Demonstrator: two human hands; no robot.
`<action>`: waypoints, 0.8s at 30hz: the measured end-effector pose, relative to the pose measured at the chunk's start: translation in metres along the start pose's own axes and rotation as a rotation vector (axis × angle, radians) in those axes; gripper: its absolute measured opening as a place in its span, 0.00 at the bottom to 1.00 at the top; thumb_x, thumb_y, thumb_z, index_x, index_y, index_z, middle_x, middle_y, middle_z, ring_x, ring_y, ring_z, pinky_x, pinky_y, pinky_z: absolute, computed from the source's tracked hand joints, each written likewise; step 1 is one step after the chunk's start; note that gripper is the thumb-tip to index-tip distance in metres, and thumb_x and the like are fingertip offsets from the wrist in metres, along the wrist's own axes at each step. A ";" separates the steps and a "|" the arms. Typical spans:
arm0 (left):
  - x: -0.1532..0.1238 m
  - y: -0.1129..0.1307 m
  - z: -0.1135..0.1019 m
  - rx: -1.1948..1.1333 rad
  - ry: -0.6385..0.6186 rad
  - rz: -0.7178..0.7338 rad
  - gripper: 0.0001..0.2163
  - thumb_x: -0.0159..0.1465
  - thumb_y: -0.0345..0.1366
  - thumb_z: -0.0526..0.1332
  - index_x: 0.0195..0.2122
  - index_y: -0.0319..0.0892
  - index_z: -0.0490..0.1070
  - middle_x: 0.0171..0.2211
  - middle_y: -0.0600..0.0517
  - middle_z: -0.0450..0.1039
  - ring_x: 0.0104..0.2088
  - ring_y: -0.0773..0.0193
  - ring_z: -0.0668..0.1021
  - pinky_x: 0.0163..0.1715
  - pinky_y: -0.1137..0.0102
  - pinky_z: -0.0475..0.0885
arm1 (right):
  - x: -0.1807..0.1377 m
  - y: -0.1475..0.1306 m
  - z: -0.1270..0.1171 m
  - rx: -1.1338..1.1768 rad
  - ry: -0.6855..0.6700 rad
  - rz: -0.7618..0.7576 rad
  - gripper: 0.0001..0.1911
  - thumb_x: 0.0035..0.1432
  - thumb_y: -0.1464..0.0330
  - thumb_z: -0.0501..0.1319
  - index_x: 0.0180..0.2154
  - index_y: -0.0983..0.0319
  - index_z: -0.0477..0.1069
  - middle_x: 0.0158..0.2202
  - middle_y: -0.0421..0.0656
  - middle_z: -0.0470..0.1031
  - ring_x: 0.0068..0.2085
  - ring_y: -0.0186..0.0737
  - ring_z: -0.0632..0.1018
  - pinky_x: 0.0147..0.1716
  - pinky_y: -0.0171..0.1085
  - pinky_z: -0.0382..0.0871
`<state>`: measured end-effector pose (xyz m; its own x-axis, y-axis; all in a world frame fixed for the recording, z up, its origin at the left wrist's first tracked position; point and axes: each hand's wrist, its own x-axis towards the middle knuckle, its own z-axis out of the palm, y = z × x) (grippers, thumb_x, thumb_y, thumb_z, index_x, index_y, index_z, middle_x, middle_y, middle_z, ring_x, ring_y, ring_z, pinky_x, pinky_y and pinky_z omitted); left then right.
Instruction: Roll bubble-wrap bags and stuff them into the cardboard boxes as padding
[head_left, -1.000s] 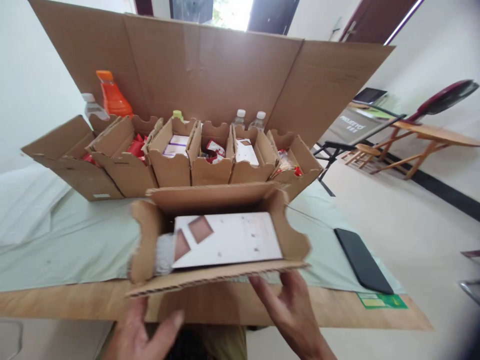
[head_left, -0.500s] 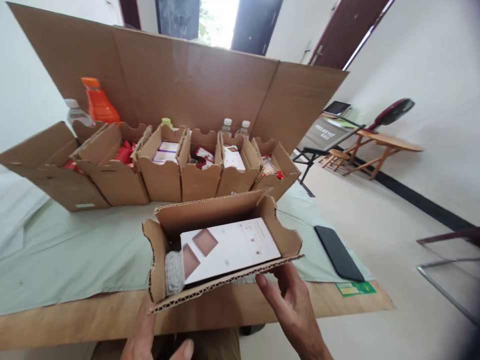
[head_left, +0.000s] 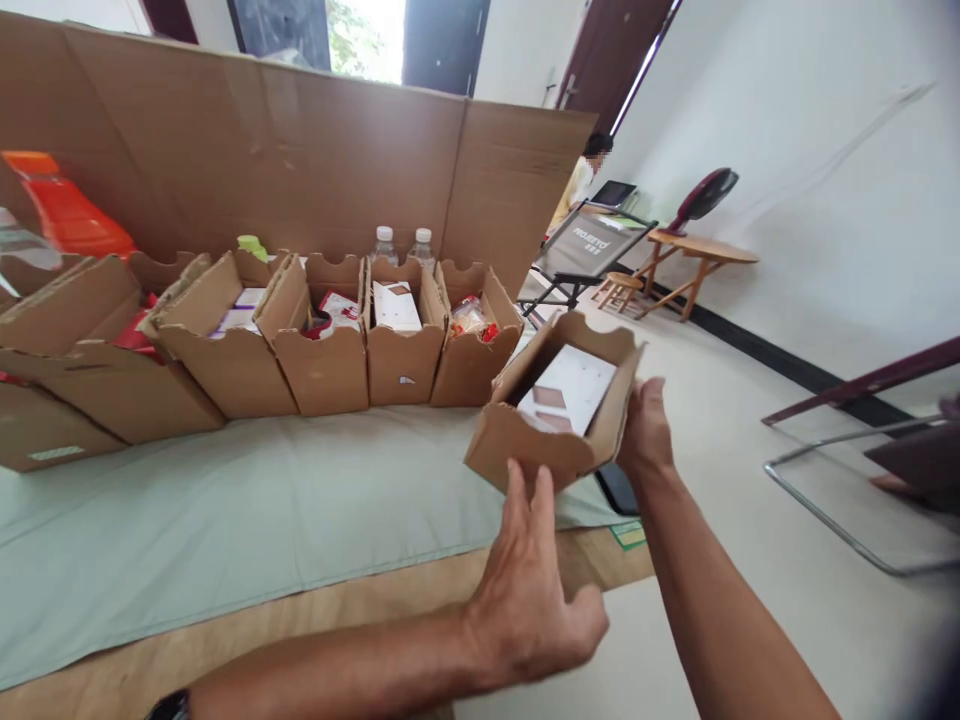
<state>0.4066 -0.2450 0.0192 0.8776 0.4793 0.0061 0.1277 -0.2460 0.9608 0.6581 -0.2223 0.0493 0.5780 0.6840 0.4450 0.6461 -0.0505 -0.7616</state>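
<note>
A small open-topped cardboard box [head_left: 525, 445] is tilted at the right end of the table. It holds a white carton [head_left: 581, 385] with brown squares printed on it. My right hand [head_left: 649, 430] grips the box's right side, thumb up and its other fingers mostly hidden. In front, my left hand [head_left: 529, 590] has its fingers stretched out and spread, the tips at the box's near end. Left of it stands a row of similar cardboard bins, among them one with another white carton [head_left: 396, 305] and one with red-and-clear packets [head_left: 471, 318].
Behind the bins rises a tall cardboard panel [head_left: 360, 150]. An orange bottle [head_left: 71, 215] and two clear bottles [head_left: 422, 245] stand there. A dark phone [head_left: 619, 492] lies partly under the held box. Beyond are a folding chair [head_left: 592, 245] and a seated person [head_left: 577, 185].
The box has gone from the front middle to the table's right end and turned. My left hand has come across to its near end. My view has swung right.
</note>
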 end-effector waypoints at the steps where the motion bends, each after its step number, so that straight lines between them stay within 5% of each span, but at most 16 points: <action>1: 0.012 0.005 0.001 -0.015 -0.023 0.005 0.54 0.52 0.31 0.66 0.77 0.30 0.37 0.77 0.35 0.20 0.76 0.40 0.34 0.75 0.46 0.42 | 0.006 0.003 -0.001 0.037 0.014 0.020 0.49 0.65 0.37 0.25 0.65 0.58 0.64 0.48 0.52 0.81 0.52 0.56 0.81 0.43 0.50 0.78; 6: 0.020 -0.005 -0.013 0.085 -0.089 0.046 0.46 0.52 0.32 0.66 0.75 0.37 0.54 0.78 0.36 0.32 0.76 0.37 0.46 0.72 0.43 0.54 | -0.033 0.023 -0.011 0.299 0.052 0.117 0.42 0.66 0.37 0.36 0.67 0.52 0.61 0.66 0.50 0.70 0.64 0.55 0.74 0.54 0.54 0.76; 9: -0.014 -0.041 -0.040 0.289 0.030 0.100 0.35 0.56 0.30 0.64 0.67 0.44 0.68 0.77 0.38 0.46 0.75 0.36 0.53 0.69 0.37 0.58 | -0.076 0.042 -0.016 0.369 -0.033 0.162 0.41 0.58 0.37 0.60 0.66 0.48 0.62 0.70 0.49 0.65 0.68 0.58 0.70 0.59 0.56 0.72; 12: -0.055 -0.081 -0.076 0.545 0.209 0.146 0.27 0.60 0.29 0.62 0.63 0.46 0.73 0.75 0.39 0.55 0.74 0.35 0.59 0.65 0.35 0.65 | -0.094 0.055 -0.011 0.224 -0.163 0.198 0.44 0.48 0.44 0.73 0.62 0.52 0.65 0.64 0.52 0.72 0.63 0.58 0.75 0.59 0.55 0.72; 17: -0.100 -0.125 -0.123 0.896 0.410 0.170 0.21 0.69 0.36 0.60 0.64 0.49 0.71 0.71 0.44 0.64 0.72 0.41 0.64 0.62 0.45 0.73 | -0.057 0.066 -0.003 0.133 -0.185 0.236 0.32 0.48 0.49 0.75 0.50 0.57 0.71 0.48 0.48 0.81 0.50 0.55 0.81 0.53 0.54 0.75; 24: -0.117 -0.139 -0.122 0.902 0.523 0.165 0.20 0.69 0.38 0.61 0.62 0.49 0.72 0.68 0.45 0.70 0.69 0.44 0.69 0.61 0.50 0.75 | 0.022 0.080 0.011 0.200 -0.192 0.186 0.31 0.46 0.51 0.73 0.49 0.57 0.71 0.54 0.48 0.80 0.57 0.54 0.78 0.59 0.53 0.71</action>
<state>0.2296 -0.1641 -0.0813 0.6344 0.6334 0.4431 0.5094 -0.7737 0.3767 0.7173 -0.2037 -0.0069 0.5600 0.8022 0.2071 0.4169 -0.0569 -0.9072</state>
